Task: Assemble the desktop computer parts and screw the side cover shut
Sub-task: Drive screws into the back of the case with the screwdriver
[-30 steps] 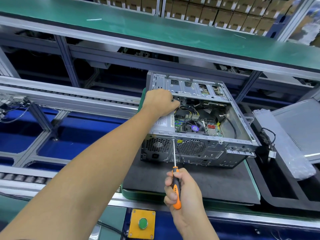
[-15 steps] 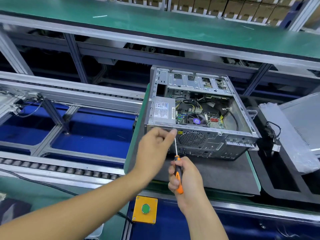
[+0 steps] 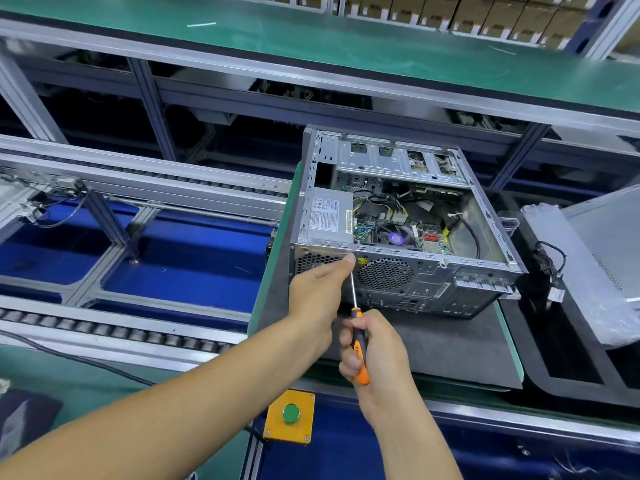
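An open desktop case lies on its side on a dark mat, rear panel toward me, with the power supply, cables and CPU fan visible inside. My right hand grips the orange-and-black handle of a screwdriver. Its shaft points up to the rear panel beside the fan grille. My left hand pinches at the screwdriver's tip against the case's top rear edge. Whatever sits between those fingertips is hidden.
A grey side cover and a plastic-wrapped part lie to the right, with a black cable between them and the case. A yellow box with a green button sits at the near edge. Roller conveyor rails run to the left.
My left hand has left the inside of the case near the power supply and come down to the screwdriver tip at the rear panel. My right hand has moved slightly forward with the screwdriver.
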Motion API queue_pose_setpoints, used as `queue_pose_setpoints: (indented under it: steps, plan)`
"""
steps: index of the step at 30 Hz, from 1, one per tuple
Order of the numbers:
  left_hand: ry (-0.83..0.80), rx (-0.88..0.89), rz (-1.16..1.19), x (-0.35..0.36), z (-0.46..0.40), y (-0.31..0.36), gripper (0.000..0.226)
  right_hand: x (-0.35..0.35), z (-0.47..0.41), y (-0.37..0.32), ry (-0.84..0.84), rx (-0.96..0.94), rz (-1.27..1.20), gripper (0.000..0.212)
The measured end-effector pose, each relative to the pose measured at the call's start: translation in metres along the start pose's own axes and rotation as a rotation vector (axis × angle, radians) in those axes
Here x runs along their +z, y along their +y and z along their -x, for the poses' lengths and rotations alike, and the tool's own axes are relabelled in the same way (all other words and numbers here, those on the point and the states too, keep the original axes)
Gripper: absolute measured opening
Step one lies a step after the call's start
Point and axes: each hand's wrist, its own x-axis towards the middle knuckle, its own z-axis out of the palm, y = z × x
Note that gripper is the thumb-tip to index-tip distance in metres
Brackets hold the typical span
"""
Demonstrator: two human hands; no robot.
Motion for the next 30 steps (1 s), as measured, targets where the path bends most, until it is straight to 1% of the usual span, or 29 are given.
queue_pose_setpoints:
  steps: [4, 8, 12, 17, 22, 25, 30]
  plan:
    - [-0.002, 0.014, -0.006, -0.001, -0.002, 0.000, 0.016, 0.000, 0.000, 0.001, 0.003, -0.023, 0.017, 0.009]
    - [0.000, 0.042, 0.011, -0.004, -0.002, -0.003, 0.015, 0.002, 0.001, 0.003, -0.004, -0.017, 0.022, 0.006]
    - [0.035, 0.095, 0.008, -0.015, -0.002, -0.007, 0.012, 0.008, 0.004, 0.010, -0.022, -0.079, 0.079, 0.017]
    - [0.064, 0.109, 0.035, -0.037, -0.002, -0.010, 0.012, 0.021, 0.010, 0.022, -0.044, -0.169, 0.198, 0.034]
    - [0.049, 0.122, 0.025, -0.048, -0.006, -0.006, 0.012, 0.031, 0.010, 0.030, 0.009, -0.308, 0.348, 0.024]
    - [0.002, 0.103, 0.016, -0.053, -0.009, -0.002, 0.012, 0.033, 0.009, 0.035, 0.058, -0.408, 0.440, 0.018]
    - [-0.092, 0.082, -0.020, -0.061, -0.015, 0.009, 0.014, 0.032, 0.006, 0.039, 0.169, -0.561, 0.630, 0.021]
